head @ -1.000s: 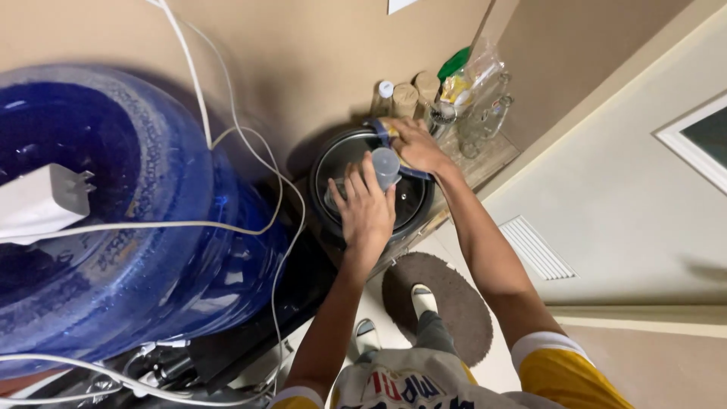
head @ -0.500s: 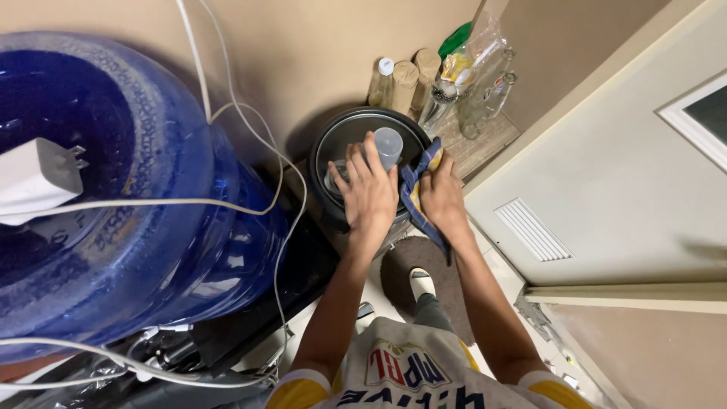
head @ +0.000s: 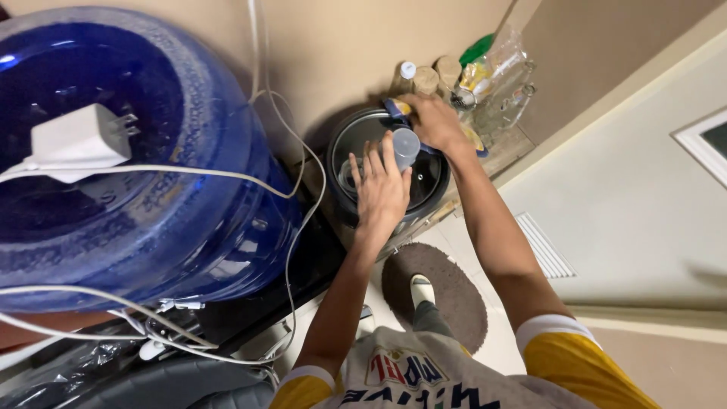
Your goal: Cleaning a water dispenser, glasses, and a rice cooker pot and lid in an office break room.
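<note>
With the left hand flat on the pot lid and the right hand clamped on a cloth, a hard wipe could topple the nearby bottles.

A water jug stands left of the cooker, bottles to its right.

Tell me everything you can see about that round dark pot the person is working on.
The round dark pot looks like a rice cooker: a black, ribbed metal-looking lid with a clear plastic knob at its centre. It sits upright low by the beige wall, between the big blue water jug and a shelf of bottles. The left hand lies flat on the lid beside the knob; the right hand presses a blue and yellow cloth on its far rim.
</note>
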